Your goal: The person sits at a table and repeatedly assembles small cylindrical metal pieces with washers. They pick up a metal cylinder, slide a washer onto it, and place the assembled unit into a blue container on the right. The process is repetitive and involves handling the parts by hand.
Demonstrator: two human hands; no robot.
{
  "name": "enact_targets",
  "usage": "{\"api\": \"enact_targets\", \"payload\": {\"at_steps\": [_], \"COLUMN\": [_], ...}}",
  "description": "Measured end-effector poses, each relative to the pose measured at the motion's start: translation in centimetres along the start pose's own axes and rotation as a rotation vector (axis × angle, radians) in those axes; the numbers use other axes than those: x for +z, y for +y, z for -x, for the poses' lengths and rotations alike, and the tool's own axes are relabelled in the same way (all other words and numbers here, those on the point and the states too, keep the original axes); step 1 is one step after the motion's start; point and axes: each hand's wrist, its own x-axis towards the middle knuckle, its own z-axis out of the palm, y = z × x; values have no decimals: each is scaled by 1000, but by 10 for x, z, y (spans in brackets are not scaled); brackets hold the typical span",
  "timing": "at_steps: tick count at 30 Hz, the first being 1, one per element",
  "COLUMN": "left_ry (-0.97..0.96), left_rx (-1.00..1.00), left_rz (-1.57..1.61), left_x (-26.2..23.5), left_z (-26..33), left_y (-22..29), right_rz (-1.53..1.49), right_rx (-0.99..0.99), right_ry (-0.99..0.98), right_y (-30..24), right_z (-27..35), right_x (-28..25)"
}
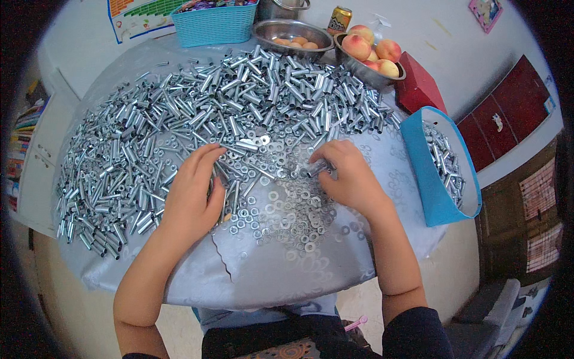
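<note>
My left hand [192, 194] is closed at the left of a spread of washers, thumb and fingers curled toward each other. Something dark and metallic shows between them, too hidden to name. Over the right side of the washers, my right hand [347, 178] pinches a short metal tube [315, 169] between thumb and fingers. Flat washers [306, 224] and nuts [244, 219] lie scattered between and below the hands. A big heap of silvery tubes and bolts [239, 90] stretches behind them and round to the left.
At the right edge stands a blue bin [423, 173] holding metal tubes [442, 157]. Along the back are a turquoise basket [212, 27], a steel bowl [299, 27] of eggs, a drink can [339, 20], a bowl of peaches [357, 48] and a red box [420, 84]. A shiny cloth [197, 278] covers the table.
</note>
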Motion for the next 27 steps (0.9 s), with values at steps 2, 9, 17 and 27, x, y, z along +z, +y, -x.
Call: {"api": "enact_targets", "payload": {"at_steps": [2, 9, 17, 27], "left_ry": [16, -97, -158, -94], "left_rx": [31, 5, -33, -422], "left_rz": [-40, -10, 11, 753], "left_x": [0, 0, -3, -15], "left_z": [-1, 0, 1, -2], "left_y": [-2, -4, 5, 14], "right_rz": [22, -4, -154, -245], "right_rx": [-21, -36, -148, -118], "right_ry": [-36, 12, 5, -82], "right_y": [2, -3, -25, -44], "right_z": [1, 1, -2, 4], "right_x": [2, 9, 11, 14]}}
